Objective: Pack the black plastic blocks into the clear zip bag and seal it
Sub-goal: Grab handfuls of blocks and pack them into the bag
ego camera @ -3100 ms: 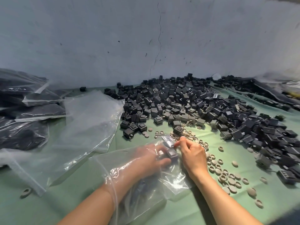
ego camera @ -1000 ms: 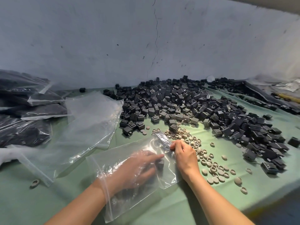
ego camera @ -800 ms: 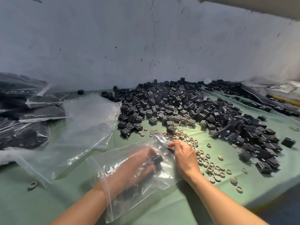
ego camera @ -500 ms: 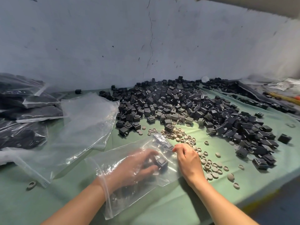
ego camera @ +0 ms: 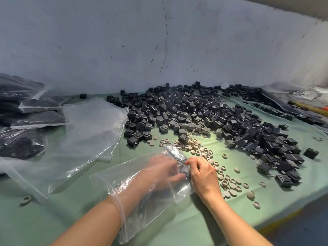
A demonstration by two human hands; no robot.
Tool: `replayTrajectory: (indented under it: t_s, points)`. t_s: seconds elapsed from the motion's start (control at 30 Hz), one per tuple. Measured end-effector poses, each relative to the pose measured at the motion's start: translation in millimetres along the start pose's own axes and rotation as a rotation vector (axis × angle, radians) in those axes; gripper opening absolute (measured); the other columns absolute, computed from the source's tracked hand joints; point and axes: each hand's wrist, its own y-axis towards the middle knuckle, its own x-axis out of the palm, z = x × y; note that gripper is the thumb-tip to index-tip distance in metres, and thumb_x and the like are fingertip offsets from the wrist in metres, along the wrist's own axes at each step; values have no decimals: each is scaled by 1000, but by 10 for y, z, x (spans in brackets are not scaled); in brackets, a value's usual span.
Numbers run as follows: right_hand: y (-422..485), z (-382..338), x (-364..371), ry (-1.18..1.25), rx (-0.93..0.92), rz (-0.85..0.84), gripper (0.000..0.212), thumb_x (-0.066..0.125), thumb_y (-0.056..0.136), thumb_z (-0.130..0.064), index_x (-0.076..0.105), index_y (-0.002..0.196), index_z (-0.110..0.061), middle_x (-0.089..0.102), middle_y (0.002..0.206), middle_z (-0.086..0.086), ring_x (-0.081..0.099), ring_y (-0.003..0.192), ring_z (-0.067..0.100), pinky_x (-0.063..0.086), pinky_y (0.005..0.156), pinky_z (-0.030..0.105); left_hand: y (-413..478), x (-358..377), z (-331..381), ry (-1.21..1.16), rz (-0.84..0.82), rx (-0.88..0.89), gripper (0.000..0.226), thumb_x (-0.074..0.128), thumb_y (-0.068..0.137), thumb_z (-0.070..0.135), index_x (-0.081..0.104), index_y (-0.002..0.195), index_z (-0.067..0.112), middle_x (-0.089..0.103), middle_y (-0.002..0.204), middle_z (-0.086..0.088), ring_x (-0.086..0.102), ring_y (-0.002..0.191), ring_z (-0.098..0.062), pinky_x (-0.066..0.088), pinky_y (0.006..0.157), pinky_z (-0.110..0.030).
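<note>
My left hand (ego camera: 163, 173) is inside the clear zip bag (ego camera: 138, 203), which lies on the green table with its mouth around my wrist. Its fingertips hold a black plastic block (ego camera: 184, 170) deep in the bag's far end, blurred by the film. From outside, my right hand (ego camera: 204, 176) pinches the bag's far edge right beside that block. A large heap of loose black blocks (ego camera: 204, 114) covers the table behind and to the right of my hands.
Beige rings and caps (ego camera: 229, 183) are scattered by my right hand. Empty clear bags (ego camera: 88, 132) lie to the left, with filled dark bags (ego camera: 23, 118) stacked beyond them. The table edge (ego camera: 276, 217) runs at lower right. A wall stands behind.
Inside the bag my left hand has shifted the block a little toward the far end. My right hand has kept its pinch on the bag's edge.
</note>
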Motion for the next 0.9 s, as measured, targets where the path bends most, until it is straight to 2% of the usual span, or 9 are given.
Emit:
replayTrajectory:
  t_s: [0.13, 0.23, 0.3, 0.4, 0.5, 0.57, 0.63, 0.77, 0.9]
  points:
    - [-17, -9, -5, 21, 29, 35, 30, 38, 104, -38, 59, 87, -26, 63, 87, -6, 60, 80, 12, 45, 66, 30, 190, -13, 67, 40, -93, -37, 55, 49, 98, 50, 61, 73, 3, 72, 110, -12, 52, 66, -19, 50, 65, -29]
    - [-28, -25, -11, 6, 38, 49, 30, 37, 104, -36, 51, 79, -27, 58, 83, -9, 55, 76, 5, 39, 61, 24, 278, 29, 79, 30, -104, -66, 47, 45, 102, 43, 62, 77, 7, 68, 121, -10, 65, 79, -24, 58, 82, -34]
    - [-27, -24, -10, -28, 18, 46, 33, 36, 105, -35, 55, 78, -27, 54, 86, -14, 50, 78, -4, 33, 62, 15, 279, 57, 60, -24, -85, -85, 42, 44, 103, 41, 68, 99, 7, 71, 108, -11, 70, 86, -26, 59, 81, -34]
    - [0, -1, -11, -15, 22, 38, 35, 41, 104, -33, 70, 89, -21, 56, 97, -14, 55, 84, 5, 39, 70, 22, 110, -7, -12, -191, -60, -39, 31, 48, 103, 32, 63, 85, 11, 61, 91, -6, 57, 70, -13, 50, 64, -17]
    - [6, 26, -2, -14, 36, 31, 33, 45, 103, -32, 74, 97, -17, 58, 107, -10, 56, 93, 12, 44, 79, 29, -212, -152, -175, -225, 41, 58, 18, 51, 102, 15, 65, 95, 5, 60, 100, -11, 60, 86, -20, 53, 84, -25]
    - [0, 25, 3, -1, 28, 33, 31, 47, 103, -32, 73, 93, -19, 62, 109, -8, 57, 94, 12, 47, 81, 31, -493, -285, -346, -156, 125, 118, 18, 55, 100, 13, 67, 97, 1, 61, 96, -5, 60, 86, -21, 53, 82, -34]
    - [0, 16, 7, -22, 11, 11, 29, 48, 102, -32, 68, 81, -28, 63, 107, -9, 56, 91, 10, 43, 77, 28, -818, -481, -477, 12, 115, 120, 22, 52, 98, 41, 68, 100, 26, 58, 94, 15, 57, 82, -5, 49, 76, -23]
    - [-23, -15, 4, -45, -7, -12, 34, 48, 97, -38, 56, 65, -40, 62, 102, -15, 51, 84, -5, 36, 68, 16, -1343, -736, -583, 168, -94, 7, 45, 33, 77, 89, 43, 115, 66, 42, 116, 39, 46, 98, 19, 35, 79, -6]
    - [-31, -20, 20, -33, 0, -23, 32, 45, 96, -42, 57, 67, -42, 63, 104, -15, 55, 90, 3, 38, 73, 22, -1571, -720, -634, 199, -206, 57, 47, 45, 79, 75, 30, 124, 70, 39, 122, 39, 46, 100, 20, 34, 79, -1]
